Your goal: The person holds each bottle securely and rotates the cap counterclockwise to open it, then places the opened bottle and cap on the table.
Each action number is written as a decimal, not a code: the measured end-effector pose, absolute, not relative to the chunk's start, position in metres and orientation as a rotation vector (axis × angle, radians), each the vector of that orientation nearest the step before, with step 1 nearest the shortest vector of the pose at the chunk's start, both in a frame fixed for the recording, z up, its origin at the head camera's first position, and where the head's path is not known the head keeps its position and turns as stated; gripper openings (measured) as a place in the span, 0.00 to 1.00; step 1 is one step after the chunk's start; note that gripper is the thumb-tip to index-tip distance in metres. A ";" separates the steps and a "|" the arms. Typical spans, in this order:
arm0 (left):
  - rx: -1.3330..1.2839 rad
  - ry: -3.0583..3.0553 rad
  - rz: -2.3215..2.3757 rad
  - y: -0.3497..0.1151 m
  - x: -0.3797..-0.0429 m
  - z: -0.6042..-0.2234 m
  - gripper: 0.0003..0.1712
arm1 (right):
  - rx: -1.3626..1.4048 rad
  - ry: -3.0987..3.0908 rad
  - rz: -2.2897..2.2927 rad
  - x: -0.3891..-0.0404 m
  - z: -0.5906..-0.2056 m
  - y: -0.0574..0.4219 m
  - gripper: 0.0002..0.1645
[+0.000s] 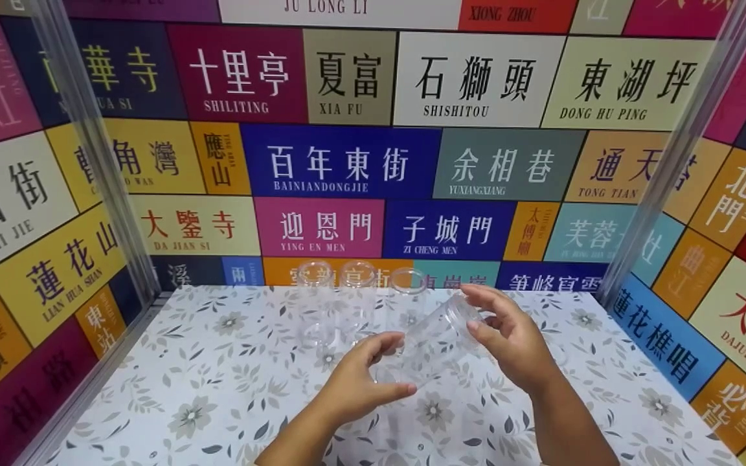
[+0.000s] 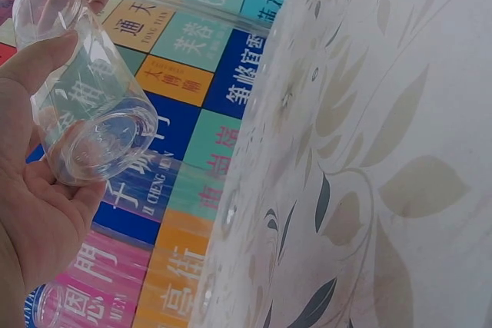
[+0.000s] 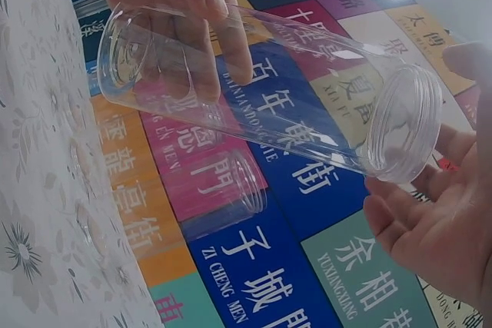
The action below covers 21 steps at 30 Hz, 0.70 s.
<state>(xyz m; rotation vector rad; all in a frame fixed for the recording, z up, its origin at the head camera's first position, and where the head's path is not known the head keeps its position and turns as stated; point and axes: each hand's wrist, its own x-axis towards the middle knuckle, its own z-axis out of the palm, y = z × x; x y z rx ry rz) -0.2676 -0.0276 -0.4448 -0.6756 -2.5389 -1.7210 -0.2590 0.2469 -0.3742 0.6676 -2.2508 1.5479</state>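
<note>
A clear plastic jar (image 1: 434,340) is held tilted above the table, its threaded mouth up to the right. My left hand (image 1: 363,382) grips it near the base, thumb and fingers on either side, as the left wrist view also shows. At the upper end, my right hand (image 1: 509,336) has its thumb and fingers curved about the mouth (image 3: 403,124). Through the transparent wall, the left fingers (image 3: 181,59) show behind the jar in the right wrist view. Nothing is visible inside it.
Three similar clear jars, a left one (image 1: 316,310), a middle one (image 1: 357,304) and a right one (image 1: 406,281), stand upright in a row at the table's back. A floral cloth covers the table (image 1: 269,414). Sign-printed panels (image 1: 340,162) and clear corner posts (image 1: 98,149) surround it.
</note>
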 end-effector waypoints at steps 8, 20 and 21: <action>-0.676 -2.537 -1.722 -0.027 -0.268 -0.445 0.47 | 0.441 -2.476 1.390 -0.261 -0.370 0.247 0.34; -0.662 -2.549 -1.692 -0.025 -0.267 -0.446 0.48 | 0.414 -2.522 1.386 -0.261 -0.369 0.246 0.36; -0.664 -2.549 -1.687 -0.026 -0.267 -0.446 0.48 | 0.426 -2.514 1.398 -0.260 -0.368 0.246 0.35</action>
